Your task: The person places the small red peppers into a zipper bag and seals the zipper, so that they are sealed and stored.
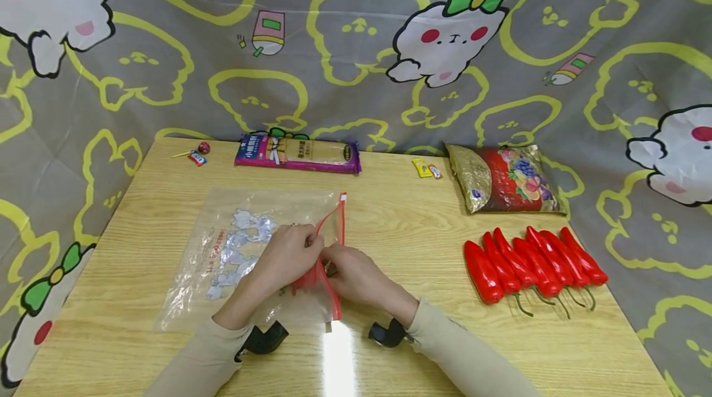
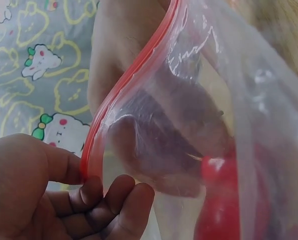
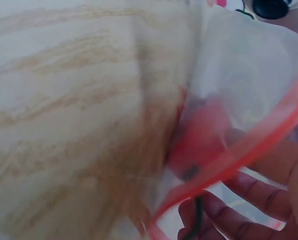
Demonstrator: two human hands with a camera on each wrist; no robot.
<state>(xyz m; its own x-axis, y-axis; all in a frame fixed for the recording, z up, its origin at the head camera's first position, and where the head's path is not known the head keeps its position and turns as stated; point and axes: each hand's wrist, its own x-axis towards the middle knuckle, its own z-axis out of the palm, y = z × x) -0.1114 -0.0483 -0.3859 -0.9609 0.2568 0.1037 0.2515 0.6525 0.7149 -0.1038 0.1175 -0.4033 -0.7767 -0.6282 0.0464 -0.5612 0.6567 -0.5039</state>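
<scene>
A clear zip bag (image 1: pixel 186 289) with a red slider strip (image 1: pixel 342 224) lies on the table, its mouth facing right. My left hand (image 1: pixel 292 251) pinches the red strip at the mouth; in the left wrist view its thumb and index finger grip that edge. My right hand (image 1: pixel 353 273) reaches in at the mouth and holds a red pepper (image 2: pixel 221 210) near its stem end. Through the plastic in the right wrist view, the red pepper (image 3: pixel 201 135) looks blurred, with a green stem (image 3: pixel 196 215) by the fingers. The bag film partly hides the grip.
Several red peppers (image 1: pixel 534 264) lie in a row at the right. Behind them is a gold and red packet (image 1: pixel 506 180). A purple noodle packet (image 1: pixel 297 154) lies at the back, with small wrapped sweets (image 1: pixel 425 168) and a lollipop (image 1: pixel 203 148) nearby. Patterned cloth (image 1: pixel 356 106) hangs behind.
</scene>
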